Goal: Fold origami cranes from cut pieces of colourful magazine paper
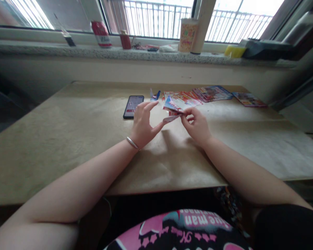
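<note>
A small folded piece of printed paper (172, 105), white, blue and red, is held above the table. My right hand (195, 125) pinches its right end between thumb and fingers. My left hand (145, 122), with a silver bracelet at the wrist, is spread with fingers and thumb apart; its thumb tip touches the paper's lower flap. Behind the left hand lies a dark-edged phone (133, 104) with its screen lit. A small blue and white folded paper piece (154, 94) stands beyond it. Red and white printed sheets (189, 96) lie behind the held paper.
More colourful printed sheets (213, 93) and another one (249, 99) lie at the table's back right. The table's front edge (167, 190) is close to my body. On the windowsill (143, 55) are a red can (101, 34), a patterned cup (187, 35) and a yellow object (234, 51).
</note>
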`<state>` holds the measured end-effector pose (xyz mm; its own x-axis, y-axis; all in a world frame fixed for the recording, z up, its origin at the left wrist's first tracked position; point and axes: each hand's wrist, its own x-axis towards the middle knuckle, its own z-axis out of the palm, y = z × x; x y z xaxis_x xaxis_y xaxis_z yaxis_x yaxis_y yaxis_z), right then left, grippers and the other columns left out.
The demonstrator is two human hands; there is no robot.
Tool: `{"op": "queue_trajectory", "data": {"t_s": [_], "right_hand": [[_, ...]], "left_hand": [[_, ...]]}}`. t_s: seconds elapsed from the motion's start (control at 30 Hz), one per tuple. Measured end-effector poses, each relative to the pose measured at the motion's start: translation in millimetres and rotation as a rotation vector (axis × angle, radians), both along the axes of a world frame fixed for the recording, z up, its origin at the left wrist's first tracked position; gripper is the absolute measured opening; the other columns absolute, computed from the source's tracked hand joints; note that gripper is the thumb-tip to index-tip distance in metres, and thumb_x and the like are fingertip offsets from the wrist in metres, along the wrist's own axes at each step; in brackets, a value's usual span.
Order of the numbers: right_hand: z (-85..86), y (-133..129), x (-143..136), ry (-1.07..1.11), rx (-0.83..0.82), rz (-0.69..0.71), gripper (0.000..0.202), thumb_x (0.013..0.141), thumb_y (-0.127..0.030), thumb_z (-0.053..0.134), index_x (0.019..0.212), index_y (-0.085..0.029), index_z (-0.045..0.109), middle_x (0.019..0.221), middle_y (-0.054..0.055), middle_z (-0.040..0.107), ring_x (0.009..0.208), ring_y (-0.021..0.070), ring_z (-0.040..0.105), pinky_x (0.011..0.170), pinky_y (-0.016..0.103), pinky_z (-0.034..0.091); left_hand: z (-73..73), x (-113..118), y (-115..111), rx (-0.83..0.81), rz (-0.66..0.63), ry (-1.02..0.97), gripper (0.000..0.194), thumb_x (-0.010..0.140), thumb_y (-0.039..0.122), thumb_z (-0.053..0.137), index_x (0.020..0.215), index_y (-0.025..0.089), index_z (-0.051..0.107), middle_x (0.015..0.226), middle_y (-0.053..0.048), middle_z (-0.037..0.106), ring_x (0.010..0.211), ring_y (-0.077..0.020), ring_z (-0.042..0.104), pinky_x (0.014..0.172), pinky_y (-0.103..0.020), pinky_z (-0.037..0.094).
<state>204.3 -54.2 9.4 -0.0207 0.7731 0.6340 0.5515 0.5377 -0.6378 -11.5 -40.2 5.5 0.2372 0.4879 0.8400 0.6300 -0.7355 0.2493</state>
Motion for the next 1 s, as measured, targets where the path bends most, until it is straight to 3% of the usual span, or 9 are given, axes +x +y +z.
{"op": "queue_trajectory", "data": {"t_s": [0.1,0.23,0.33,0.53,0.7,0.9,1.0], "right_hand": [[-1.1,2.2,1.1,0.055,-0.130,0.023,0.006,0.080,-0.026,0.058,0.084,-0.022,0.057,0.081,0.000,0.065,0.076,0.0153,0.060,0.064,0.027,0.050],[-3.6,1.6,-0.4,-0.030,-0.232,0.111,0.007,0.078,-0.027,0.060,0.078,-0.022,0.057,0.079,0.000,0.066,0.072,0.0151,0.060,0.066,0.028,0.049],[-5.7,1.0,-1.1,-0.108,-0.270,0.151,0.010,0.078,-0.030,0.061,0.076,-0.021,0.057,0.080,0.001,0.067,0.072,0.0151,0.060,0.067,0.029,0.048],[-10.0,6.1,6.2,-0.354,-0.305,0.213,0.009,0.074,-0.024,0.061,0.082,-0.019,0.061,0.082,0.003,0.066,0.075,0.0165,0.059,0.067,0.029,0.045],[-12.0,16.1,17.0,-0.079,-0.334,0.156,0.006,0.077,-0.020,0.052,0.083,-0.020,0.056,0.079,0.001,0.064,0.070,0.0145,0.059,0.069,0.030,0.048],[-0.4,13.3,22.5,0.228,-0.401,0.210,0.028,0.087,-0.049,0.049,0.092,-0.022,0.053,0.079,0.000,0.062,0.063,0.0125,0.057,0.060,0.028,0.047],[0.7,12.0,21.8,0.212,-0.437,0.217,0.032,0.081,-0.051,0.057,0.095,-0.022,0.052,0.078,-0.001,0.062,0.061,0.0124,0.056,0.056,0.027,0.045]], "left_hand": [[-4.3,-0.7,5.0,-0.079,-0.072,-0.041,0.070,0.078,0.040,0.071,0.137,0.022,0.037,0.125,-0.011,0.049,0.105,-0.0235,0.054,0.094,-0.042,0.047],[-5.4,-0.5,5.0,-0.121,-0.149,0.031,0.064,0.077,0.036,0.071,0.133,0.021,0.043,0.124,-0.011,0.052,0.109,-0.0243,0.054,0.098,-0.044,0.046],[-2.1,0.8,0.8,-0.150,-0.150,0.101,0.049,0.081,0.031,0.068,0.126,0.021,0.051,0.123,-0.011,0.056,0.115,-0.0250,0.054,0.100,-0.043,0.045],[2.5,1.3,-2.3,-0.147,-0.120,0.267,0.017,0.086,0.031,0.061,0.098,0.020,0.066,0.107,-0.007,0.068,0.100,-0.0220,0.061,0.091,-0.039,0.045],[3.3,-0.8,-1.5,-0.125,-0.156,0.373,0.016,0.089,0.034,0.058,0.089,0.022,0.069,0.094,-0.004,0.071,0.092,-0.0190,0.061,0.096,-0.039,0.040],[5.9,-0.3,-7.1,-0.089,-0.234,0.526,0.020,0.095,0.029,0.050,0.091,0.028,0.070,0.099,0.001,0.073,0.097,-0.0162,0.062,0.106,-0.040,0.032],[7.8,0.6,-10.0,-0.038,-0.232,0.593,0.021,0.096,0.031,0.049,0.092,0.027,0.069,0.100,0.001,0.073,0.101,-0.0166,0.062,0.108,-0.041,0.031]]}}
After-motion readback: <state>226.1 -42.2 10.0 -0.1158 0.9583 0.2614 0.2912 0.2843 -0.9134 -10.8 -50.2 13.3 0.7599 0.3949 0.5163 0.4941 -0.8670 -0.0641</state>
